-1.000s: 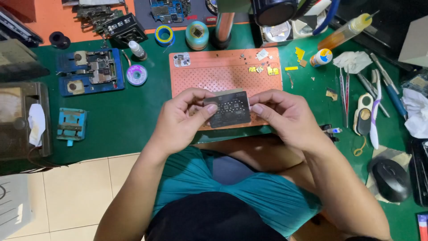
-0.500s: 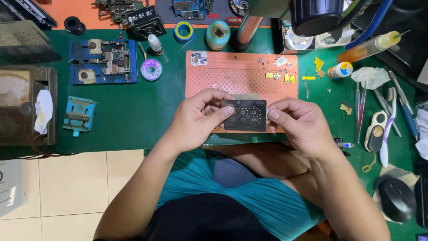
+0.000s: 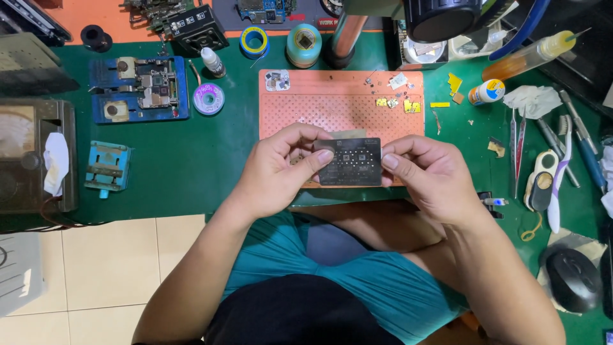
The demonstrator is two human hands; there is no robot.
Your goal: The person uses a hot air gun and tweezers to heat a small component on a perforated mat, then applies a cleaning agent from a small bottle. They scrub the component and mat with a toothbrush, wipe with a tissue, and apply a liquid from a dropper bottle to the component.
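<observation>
I hold a small dark metal stencil plate with fine hole patterns, level above the near edge of an orange perforated work mat. My left hand pinches its left edge between thumb and fingers. Its right edge is pinched by my right hand. Small yellow and grey chips lie on the mat's far right part.
A blue board holder with a circuit board and a blue clamp sit left on the green mat. Tape rolls, a solder wick spool, tweezers, a toothbrush and a mouse lie around.
The view has shifted so the hands and plate sit a little lower and more to the right in the picture. Both hands still grip the plate the same way.
</observation>
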